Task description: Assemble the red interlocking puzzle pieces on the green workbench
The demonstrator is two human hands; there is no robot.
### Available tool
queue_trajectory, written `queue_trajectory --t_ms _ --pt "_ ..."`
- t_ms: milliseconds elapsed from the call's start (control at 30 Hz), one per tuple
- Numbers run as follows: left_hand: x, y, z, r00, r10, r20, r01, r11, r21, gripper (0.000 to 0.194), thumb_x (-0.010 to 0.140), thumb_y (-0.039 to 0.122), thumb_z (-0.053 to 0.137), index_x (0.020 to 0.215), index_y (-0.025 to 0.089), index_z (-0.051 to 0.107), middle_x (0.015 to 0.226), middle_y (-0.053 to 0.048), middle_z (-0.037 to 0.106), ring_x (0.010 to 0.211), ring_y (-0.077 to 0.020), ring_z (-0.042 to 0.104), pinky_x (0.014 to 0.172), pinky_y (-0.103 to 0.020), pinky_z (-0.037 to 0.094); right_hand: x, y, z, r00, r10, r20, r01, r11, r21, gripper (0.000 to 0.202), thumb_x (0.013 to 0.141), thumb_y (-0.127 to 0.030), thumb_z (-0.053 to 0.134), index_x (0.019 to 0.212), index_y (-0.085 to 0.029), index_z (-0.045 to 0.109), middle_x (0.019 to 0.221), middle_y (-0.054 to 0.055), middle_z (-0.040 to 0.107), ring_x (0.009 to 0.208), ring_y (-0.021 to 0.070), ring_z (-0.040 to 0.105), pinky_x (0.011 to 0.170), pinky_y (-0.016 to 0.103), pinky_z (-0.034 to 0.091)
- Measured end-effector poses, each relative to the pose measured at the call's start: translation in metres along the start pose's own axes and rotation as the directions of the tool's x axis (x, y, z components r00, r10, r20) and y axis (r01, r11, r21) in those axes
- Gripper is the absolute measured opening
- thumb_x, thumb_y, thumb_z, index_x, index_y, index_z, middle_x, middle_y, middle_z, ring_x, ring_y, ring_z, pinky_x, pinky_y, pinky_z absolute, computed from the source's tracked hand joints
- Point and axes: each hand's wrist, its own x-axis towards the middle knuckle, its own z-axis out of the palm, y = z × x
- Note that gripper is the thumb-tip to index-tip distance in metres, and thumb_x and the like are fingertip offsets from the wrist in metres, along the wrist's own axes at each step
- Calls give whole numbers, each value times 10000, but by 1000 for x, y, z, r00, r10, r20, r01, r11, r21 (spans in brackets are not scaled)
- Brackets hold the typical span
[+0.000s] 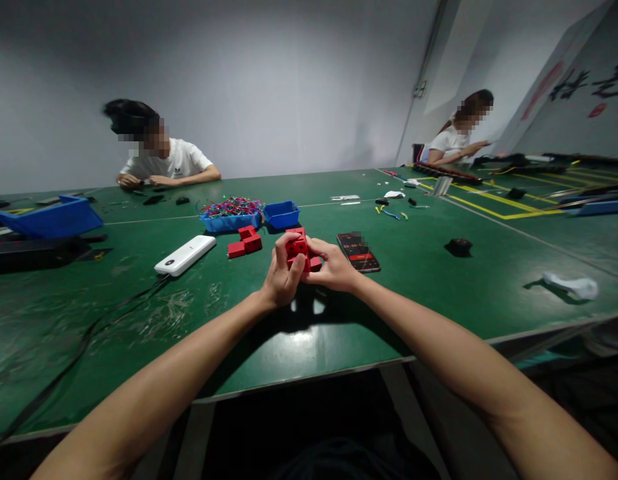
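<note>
Both hands grip one red block-shaped puzzle [297, 247], held just above the green table. My left hand [283, 270] wraps its left side, with the thumb against the near face and the fingers over the top. My right hand [331, 265] closes on its right side, where a red piece sticks out low between the fingers. Dark holes show in the block's face; its far side is hidden. Left of my hands, more red block pieces [247, 241] lie on the table. To the right lies a phone [359, 253] with a lit screen.
A blue bin of colourful wires [232, 220] and a smaller blue bin [281, 215] stand behind my hands. A white power bank [186, 255] with a black cable lies left. Two people sit across the green table [413, 300]; a black object [459, 247] lies right.
</note>
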Motion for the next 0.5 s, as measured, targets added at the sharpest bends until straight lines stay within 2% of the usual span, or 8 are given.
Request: queue_trajectory --t_ms 133,233,367,433,500 --pt "0 -7 -3 999 -3 44 2 1000 18 426 919 440 415 1269 218 314 1214 -132 494 979 -212 567 894 -433 456 -2 6 3 1000 -20 -16 20 999 -28 454 684 -290 691 1101 -148 578 979 66 602 881 196 564 808 319 458" --pt "0 -13 -2 989 -97 108 103 993 -53 443 921 461 407 1275 218 297 1153 -107 531 928 -187 585 862 -392 477 -4 15 7 999 49 23 -47 995 -84 493 671 -301 705 1116 -137 571 955 74 609 808 192 568 730 312 471" --pt "2 -17 2 954 -241 177 270 949 -165 480 913 492 417 1290 219 296 1124 -85 554 919 -165 598 873 -364 485 -5 23 10 995 95 30 -89 984 -155 478 681 -348 728 1089 -141 589 946 81 625 814 199 576 761 331 474" --pt "4 -18 5 948 -287 141 312 925 -215 513 893 525 441 1280 216 309 1174 -97 535 972 -171 590 896 -363 480 -4 24 10 994 105 18 -101 981 -166 494 699 -369 724 1120 -150 587 956 83 630 828 202 585 778 341 483" --pt "5 -21 8 934 -354 52 354 895 -271 535 870 563 455 1254 211 333 1213 -107 513 1019 -177 576 908 -356 477 -4 25 10 994 102 23 -97 983 -155 574 711 -390 721 1206 -151 555 1043 109 624 922 221 597 840 363 487"
